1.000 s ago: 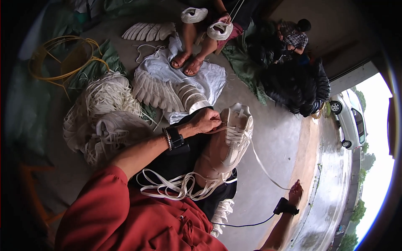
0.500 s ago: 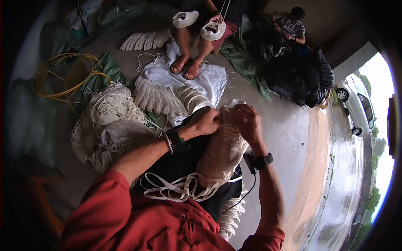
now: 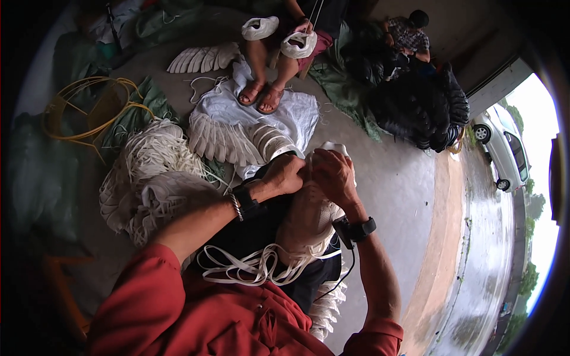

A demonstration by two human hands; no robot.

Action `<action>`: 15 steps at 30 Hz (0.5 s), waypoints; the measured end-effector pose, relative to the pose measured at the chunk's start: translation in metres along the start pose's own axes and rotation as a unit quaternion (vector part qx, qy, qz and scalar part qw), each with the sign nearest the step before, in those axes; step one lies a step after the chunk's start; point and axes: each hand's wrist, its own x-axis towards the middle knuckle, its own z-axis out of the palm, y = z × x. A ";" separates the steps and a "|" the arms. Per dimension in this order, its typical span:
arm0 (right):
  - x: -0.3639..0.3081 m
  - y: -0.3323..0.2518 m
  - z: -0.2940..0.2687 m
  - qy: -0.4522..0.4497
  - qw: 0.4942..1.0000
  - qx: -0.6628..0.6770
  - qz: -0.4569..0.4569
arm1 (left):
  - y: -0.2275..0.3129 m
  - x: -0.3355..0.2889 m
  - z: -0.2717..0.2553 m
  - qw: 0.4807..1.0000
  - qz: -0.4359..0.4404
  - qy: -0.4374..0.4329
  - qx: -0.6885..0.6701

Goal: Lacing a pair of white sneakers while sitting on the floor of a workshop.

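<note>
A white mesh shoe upper rests over my knee, its toe end toward me and its collar pointing away. My right hand is closed over the upper near the collar, fingers bent around its lacing area. Just left of it my left hand is curled in a pinch against the upper's side. What those left fingertips hold is hidden. Loose white shoelaces lie looped on my lap below the upper.
At my left sits a heap of white laces beside piled uppers. Fanned uppers lie ahead on a white sheet. Opposite, another person's hand holds laces. A yellow hoop frame, black uppers and a parked car stand farther off.
My right hand has come leftward and down, closer to my left hand, and now covers more of the upper. My left hand has shifted only slightly. The looped laces stay put.
</note>
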 end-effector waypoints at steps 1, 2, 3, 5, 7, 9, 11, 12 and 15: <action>0.000 0.000 -0.001 -0.015 1.000 -0.005 -0.001 | 0.003 -0.001 -0.001 1.000 -0.007 -0.002 0.012; 0.000 0.000 -0.002 -0.010 1.000 -0.009 -0.009 | 0.006 -0.001 -0.003 1.000 -0.014 -0.004 0.024; 0.000 0.000 -0.002 -0.013 1.000 -0.014 -0.013 | 0.008 -0.001 -0.006 0.999 0.030 0.033 0.017; 0.000 -0.001 0.000 -0.008 1.000 -0.016 -0.015 | 0.012 0.001 -0.010 0.984 0.134 0.114 0.005; -0.001 -0.002 0.004 0.018 1.000 -0.005 -0.008 | 0.011 0.005 -0.018 0.986 0.159 0.032 0.037; -0.001 0.000 0.001 0.008 0.999 -0.021 -0.027 | 0.009 0.010 -0.023 0.982 0.176 -0.015 0.060; -0.002 0.004 -0.008 0.029 0.999 -0.015 -0.026 | 0.007 0.012 -0.026 0.984 0.166 -0.043 0.049; -0.002 0.011 -0.020 0.049 0.999 -0.004 -0.016 | 0.006 0.013 -0.027 0.984 0.162 -0.056 0.047; -0.006 0.032 -0.063 0.160 0.984 0.000 0.077 | 0.010 0.011 -0.029 0.986 0.138 -0.072 0.054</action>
